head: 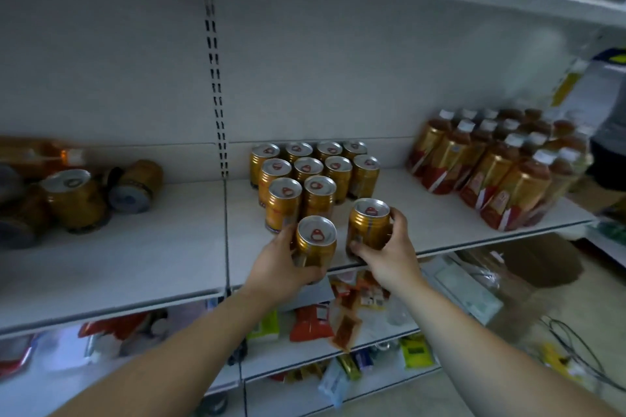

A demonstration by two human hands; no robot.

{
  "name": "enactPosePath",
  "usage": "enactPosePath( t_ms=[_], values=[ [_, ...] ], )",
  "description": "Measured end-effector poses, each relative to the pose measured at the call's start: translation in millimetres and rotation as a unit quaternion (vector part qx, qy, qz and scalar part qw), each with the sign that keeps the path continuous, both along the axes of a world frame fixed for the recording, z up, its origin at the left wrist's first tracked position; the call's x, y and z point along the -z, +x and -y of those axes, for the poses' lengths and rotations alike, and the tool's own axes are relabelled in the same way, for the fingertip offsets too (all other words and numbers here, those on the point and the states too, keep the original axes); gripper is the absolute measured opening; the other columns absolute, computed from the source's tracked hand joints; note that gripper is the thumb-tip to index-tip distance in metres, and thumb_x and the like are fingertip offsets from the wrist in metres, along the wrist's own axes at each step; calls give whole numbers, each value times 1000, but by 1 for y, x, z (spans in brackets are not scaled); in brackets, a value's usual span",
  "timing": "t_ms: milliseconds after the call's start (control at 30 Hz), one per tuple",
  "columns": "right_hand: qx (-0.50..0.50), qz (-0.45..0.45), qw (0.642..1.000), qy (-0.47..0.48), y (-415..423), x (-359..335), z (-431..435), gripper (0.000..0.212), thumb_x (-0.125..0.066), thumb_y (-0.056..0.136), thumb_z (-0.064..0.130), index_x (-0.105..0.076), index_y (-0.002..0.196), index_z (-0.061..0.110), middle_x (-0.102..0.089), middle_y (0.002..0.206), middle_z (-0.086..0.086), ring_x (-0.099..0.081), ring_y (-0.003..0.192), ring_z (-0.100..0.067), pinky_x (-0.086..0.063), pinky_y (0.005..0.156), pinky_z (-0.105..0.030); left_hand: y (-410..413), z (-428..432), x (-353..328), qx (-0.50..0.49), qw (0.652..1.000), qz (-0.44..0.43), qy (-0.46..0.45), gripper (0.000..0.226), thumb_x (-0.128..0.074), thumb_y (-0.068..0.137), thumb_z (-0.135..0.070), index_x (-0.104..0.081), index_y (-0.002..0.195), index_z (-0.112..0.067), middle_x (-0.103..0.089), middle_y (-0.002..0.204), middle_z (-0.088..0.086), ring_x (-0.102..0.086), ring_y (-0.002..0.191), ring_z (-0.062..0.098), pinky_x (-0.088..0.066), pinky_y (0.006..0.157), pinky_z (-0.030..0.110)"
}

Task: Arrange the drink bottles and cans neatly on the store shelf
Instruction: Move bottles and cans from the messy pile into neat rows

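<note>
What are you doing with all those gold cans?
A person is tidying drinks on a store shelf. The left hand holds one gold can and the right hand holds another gold can, both at the front of the block of upright cans. The bottles are already lined up at the right. On the left, a jumbled pile of cans, some on their sides, has not been sorted.
</note>
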State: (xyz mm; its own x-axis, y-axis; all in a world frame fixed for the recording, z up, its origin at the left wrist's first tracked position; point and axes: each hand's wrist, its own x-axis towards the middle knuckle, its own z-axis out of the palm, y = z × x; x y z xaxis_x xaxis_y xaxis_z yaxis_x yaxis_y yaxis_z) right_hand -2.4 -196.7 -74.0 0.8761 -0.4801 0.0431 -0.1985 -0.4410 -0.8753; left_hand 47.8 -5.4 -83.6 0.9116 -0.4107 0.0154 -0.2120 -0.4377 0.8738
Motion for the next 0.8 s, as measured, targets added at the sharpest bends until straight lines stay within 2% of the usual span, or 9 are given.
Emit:
enactPosePath(
  t_ms=[100, 167, 233, 267, 367, 433, 500, 633, 800],
  values=[
    [-37, 4, 999, 9, 9, 4, 48, 87, -81, 77, 21, -26, 144, 27, -50, 121, 9, -50, 108, -12, -38, 92, -27, -5, 52, 8, -64, 998, 19, 21, 86, -85, 65, -29, -38, 137, -27, -44, 129, -5, -50, 115, 14, -42, 91, 23],
    [-56, -6, 998, 17, 14, 8, 75, 88, -81, 75, 19, -26, 143, 27, -51, 124, 7, -52, 112, -14, -39, 95, -28, -9, 83, 9, -76, 997, 25, 1, 99, -84, 66, -27, -24, 144, -33, -39, 139, -2, -45, 125, 17, -43, 101, 33],
    [-72, -10, 997, 26, 20, 13, 95, 85, -82, 72, 16, -30, 137, 30, -53, 124, 7, -53, 112, -14, -39, 94, -27, -10, 106, 5, -74, 994, 59, 60, 102, -80, 72, -30, -13, 149, -36, -34, 145, 1, -34, 134, 21, -36, 108, 38],
    [-79, -8, 996, 31, 23, 16, 104, 82, -83, 71, 15, -31, 132, 33, -54, 124, 6, -53, 113, -14, -40, 95, -27, -9, 115, 2, -79, 982, 100, 138, 97, -75, 76, -37, -11, 150, -35, -31, 148, 2, -26, 137, 24, -28, 111, 38],
    [-121, -11, 992, 33, 37, 20, 120, 80, -85, 70, 18, -33, 127, 38, -56, 128, 6, -55, 118, -14, -43, 102, -33, 3, 127, -7, -125, 901, 249, 332, 88, -61, 80, -58, -16, 150, -32, -13, 156, 5, 0, 144, 28, 2, 117, 41],
    [-148, -19, 988, 34, 49, 21, 126, 81, -86, 70, 22, -35, 131, 37, -55, 132, 6, -54, 120, -14, -43, 105, -36, 15, 129, -10, -129, 869, 277, 389, 86, -58, 80, -62, -18, 150, -31, 0, 160, 8, 16, 145, 31, 21, 111, 48],
    [-159, -20, 987, 30, 62, 22, 129, 87, -86, 70, 24, -34, 139, 32, -53, 136, 3, -52, 124, -17, -42, 105, -36, 29, 129, -12, -140, 852, 266, 429, 86, -56, 80, -64, -17, 150, -34, 8, 160, 8, 26, 142, 35, 28, 104, 54],
    [-185, -18, 983, 2, 83, 21, 129, 88, -83, 75, 23, -29, 144, 28, -51, 140, 3, -50, 126, -18, -38, 97, -27, 48, 132, -14, -163, 850, 209, 455, 85, -53, 79, -68, -10, 148, -41, 2, 160, 6, 16, 143, 39, 12, 109, 66],
    [-192, 0, 981, -39, 92, 26, 125, 83, -80, 76, 34, -30, 142, 30, -51, 139, 4, -51, 125, -18, -43, 98, -34, 54, 138, -11, -186, 845, 197, 461, 85, -53, 82, -65, -6, 148, -40, -6, 159, 5, 4, 145, 36, 2, 112, 64]
  ],
)
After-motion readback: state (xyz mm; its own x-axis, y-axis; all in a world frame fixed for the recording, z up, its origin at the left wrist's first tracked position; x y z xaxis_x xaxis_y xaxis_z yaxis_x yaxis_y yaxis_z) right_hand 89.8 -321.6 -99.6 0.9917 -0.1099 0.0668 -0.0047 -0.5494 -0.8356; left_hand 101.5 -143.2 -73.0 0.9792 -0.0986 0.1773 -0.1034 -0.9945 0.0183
